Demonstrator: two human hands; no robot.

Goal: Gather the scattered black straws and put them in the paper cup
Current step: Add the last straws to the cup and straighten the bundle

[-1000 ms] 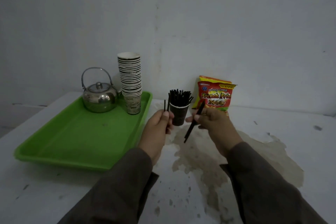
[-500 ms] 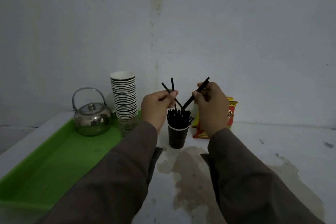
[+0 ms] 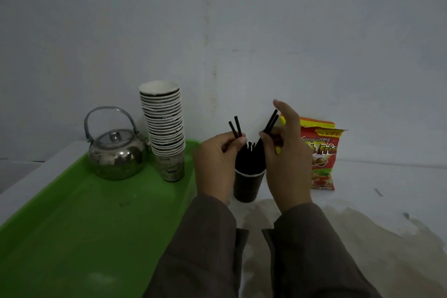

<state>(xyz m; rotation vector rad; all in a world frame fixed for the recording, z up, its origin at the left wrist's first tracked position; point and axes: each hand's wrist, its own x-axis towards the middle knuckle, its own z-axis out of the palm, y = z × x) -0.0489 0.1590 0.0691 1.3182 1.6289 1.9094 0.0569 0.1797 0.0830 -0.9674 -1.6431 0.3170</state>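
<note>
A dark paper cup (image 3: 247,186) stands on the white table between my two hands, packed with several black straws (image 3: 249,156) standing upright. My left hand (image 3: 216,164) pinches two black straws (image 3: 235,126) just left of the cup's top, their ends poking up above my fingers. My right hand (image 3: 286,159) pinches two more black straws (image 3: 271,121) that slant down toward the cup's mouth, with the index finger raised. The lower ends of the held straws are hidden among the bundle.
A green tray (image 3: 72,220) on the left carries a steel kettle (image 3: 116,150) and a tall stack of paper cups (image 3: 164,128). A red snack bag (image 3: 319,155) leans on the wall behind my right hand. The table (image 3: 387,189) is stained brown near me.
Both hands rose from the table to the cup's top with their straws. Since half a second ago the straws have tipped closer to the bundle and my right index finger has lifted.
</note>
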